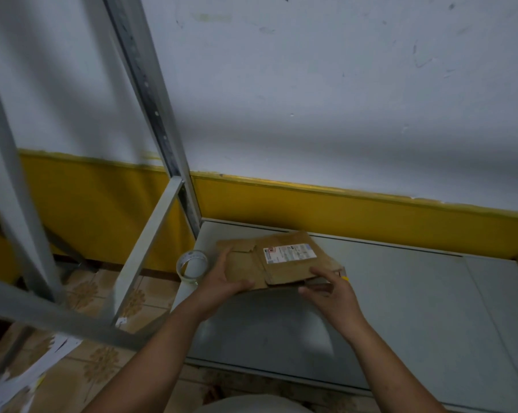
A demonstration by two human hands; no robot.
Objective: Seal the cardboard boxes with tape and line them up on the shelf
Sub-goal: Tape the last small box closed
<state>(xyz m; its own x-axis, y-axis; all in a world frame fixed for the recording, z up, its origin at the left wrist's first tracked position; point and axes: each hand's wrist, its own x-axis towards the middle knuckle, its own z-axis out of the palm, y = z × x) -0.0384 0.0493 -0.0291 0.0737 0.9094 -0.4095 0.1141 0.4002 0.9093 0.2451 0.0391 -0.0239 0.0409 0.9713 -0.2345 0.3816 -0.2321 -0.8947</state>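
I hold a flat brown cardboard box (284, 271) with both hands over the grey metal shelf board (415, 299), towards its back left corner; whether it rests on the board or is lifted just off it I cannot tell. My left hand (228, 281) grips the box's left end, fingers spread on top and thumb along the near edge. My right hand (332, 290) pinches the near right corner, fingers above and thumb below. The two hands are apart, with the box between them. A white printed shipping label (289, 253) faces up on the box, and a top flap looks partly loose. A roll of clear tape (195, 254) stands just beside my left hand at the shelf's left edge, near the grey perforated metal upright (150, 93).
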